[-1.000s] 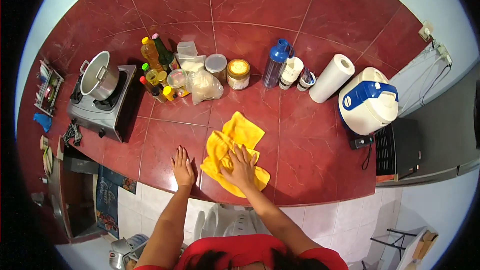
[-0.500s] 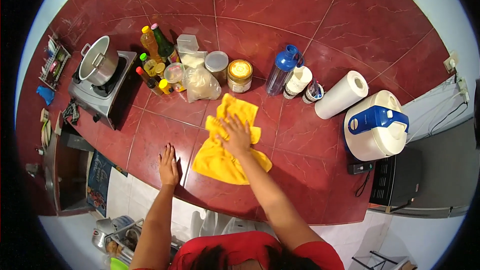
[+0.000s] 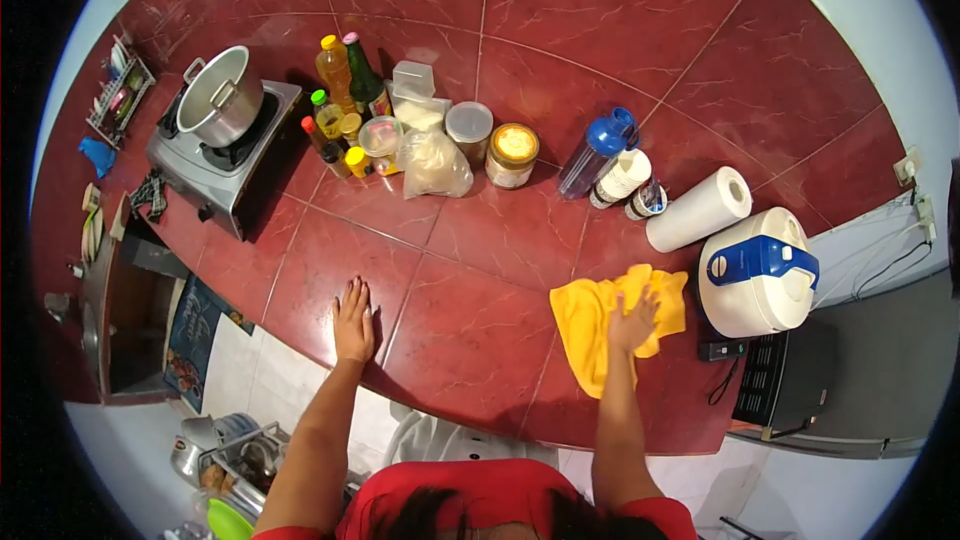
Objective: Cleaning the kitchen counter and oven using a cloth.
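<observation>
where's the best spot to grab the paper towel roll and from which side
Probably around the middle of its white barrel, coming down from above. The paper towel roll lies on its side on the red countertop, so its round flank faces up. Its lower end sits close to the white and blue rice cooker, leaving little room there.

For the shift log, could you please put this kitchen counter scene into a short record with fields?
surface: red tiled counter, seen from above
left hand: left hand flat on the bare counter, holding nothing
right hand: right hand pressed flat on a yellow cloth
right of the cloth: white and blue rice cooker, paper towel roll
back row: bottles, lidded jars, a plastic bag, blue bottle
far left: gas stove with a metal pot on it
</observation>
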Available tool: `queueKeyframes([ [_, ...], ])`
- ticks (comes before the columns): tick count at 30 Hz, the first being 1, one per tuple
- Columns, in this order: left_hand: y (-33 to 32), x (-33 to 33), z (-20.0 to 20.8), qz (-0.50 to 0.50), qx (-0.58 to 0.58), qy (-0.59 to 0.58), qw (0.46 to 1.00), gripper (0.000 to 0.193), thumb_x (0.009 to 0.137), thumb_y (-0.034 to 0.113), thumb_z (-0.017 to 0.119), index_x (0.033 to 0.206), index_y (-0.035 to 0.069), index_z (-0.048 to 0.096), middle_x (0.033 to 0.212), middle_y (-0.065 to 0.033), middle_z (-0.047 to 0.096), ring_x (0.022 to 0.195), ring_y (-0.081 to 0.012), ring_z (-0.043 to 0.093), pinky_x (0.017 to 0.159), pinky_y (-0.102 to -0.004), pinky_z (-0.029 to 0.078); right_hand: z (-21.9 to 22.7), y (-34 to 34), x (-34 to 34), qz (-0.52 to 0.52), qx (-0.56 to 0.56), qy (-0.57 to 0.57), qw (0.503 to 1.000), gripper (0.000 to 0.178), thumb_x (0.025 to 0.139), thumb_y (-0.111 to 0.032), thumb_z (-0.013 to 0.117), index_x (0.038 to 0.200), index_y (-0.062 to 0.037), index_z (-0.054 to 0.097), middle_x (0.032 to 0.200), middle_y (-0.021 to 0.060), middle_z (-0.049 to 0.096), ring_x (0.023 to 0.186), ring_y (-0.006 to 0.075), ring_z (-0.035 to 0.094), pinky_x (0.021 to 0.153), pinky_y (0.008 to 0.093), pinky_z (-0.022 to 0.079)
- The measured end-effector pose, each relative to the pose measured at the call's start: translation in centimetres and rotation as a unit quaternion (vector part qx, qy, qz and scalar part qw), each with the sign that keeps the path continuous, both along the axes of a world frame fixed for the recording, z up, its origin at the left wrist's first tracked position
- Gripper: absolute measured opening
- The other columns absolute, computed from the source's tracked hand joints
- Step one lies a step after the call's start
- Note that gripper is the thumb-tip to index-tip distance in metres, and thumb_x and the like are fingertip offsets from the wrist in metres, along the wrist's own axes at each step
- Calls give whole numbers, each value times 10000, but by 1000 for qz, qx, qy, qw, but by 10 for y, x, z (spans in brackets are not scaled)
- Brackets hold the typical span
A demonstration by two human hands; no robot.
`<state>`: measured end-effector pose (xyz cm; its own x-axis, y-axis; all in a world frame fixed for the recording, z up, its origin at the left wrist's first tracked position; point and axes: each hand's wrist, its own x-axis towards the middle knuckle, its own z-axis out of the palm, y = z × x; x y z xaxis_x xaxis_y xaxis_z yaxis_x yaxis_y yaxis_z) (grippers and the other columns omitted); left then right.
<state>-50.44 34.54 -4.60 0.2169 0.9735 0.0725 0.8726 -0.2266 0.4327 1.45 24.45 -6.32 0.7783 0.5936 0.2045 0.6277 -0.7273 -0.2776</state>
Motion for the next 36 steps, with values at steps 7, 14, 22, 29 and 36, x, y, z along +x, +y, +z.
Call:
queueKeyframes([
  [7,-2,-6,-7,-3,19,-5,1000,500,1022,224,353,1497,78,412,1597,-105,325,1481,-302,281,1193,-548,165,39,38,-265,432,66,110,893,965,759,-665,672,1520,-156,367,1570,164,332,1462,385,270,1146,607,202],
  [14,2,-6,-9,-6,24,5,1000,506,1038,252,315,1512,95,397,1598,-91,329,1483,-279,285,1204,-526,153,16,103,-227,475,39,113,872,702,867,-504,629,1498,-273,424,1554,46,392,1464,238,301,1182,560,178],
  [22,5,-2,-13,-13,49,-4,999,500,1040,260,316,1499,92,417,1590,-86,345,1470,-295,305,1206,-514,156,-9,79,-16,170,25,42,984,631,959,-371,528,1462,-7,420,1502,176,444,1355,311,461,1168,476,280],
  [29,-1,-5,-14,-5,46,-11,999,505,1027,265,346,1491,81,424,1590,-97,340,1467,-300,302,1208,-518,156,8,-51,21,34,-56,101,993,600,1027,-387,372,1544,-89,310,1602,115,310,1496,232,244,1214,482,165],
  [36,5,-6,-22,24,0,-39,999,529,1029,299,384,1509,76,393,1584,-106,353,1477,-287,290,1206,-530,130,1,-147,-82,67,-7,122,990,680,1000,-407,411,1505,39,321,1591,181,303,1499,282,226,1204,534,157],
])
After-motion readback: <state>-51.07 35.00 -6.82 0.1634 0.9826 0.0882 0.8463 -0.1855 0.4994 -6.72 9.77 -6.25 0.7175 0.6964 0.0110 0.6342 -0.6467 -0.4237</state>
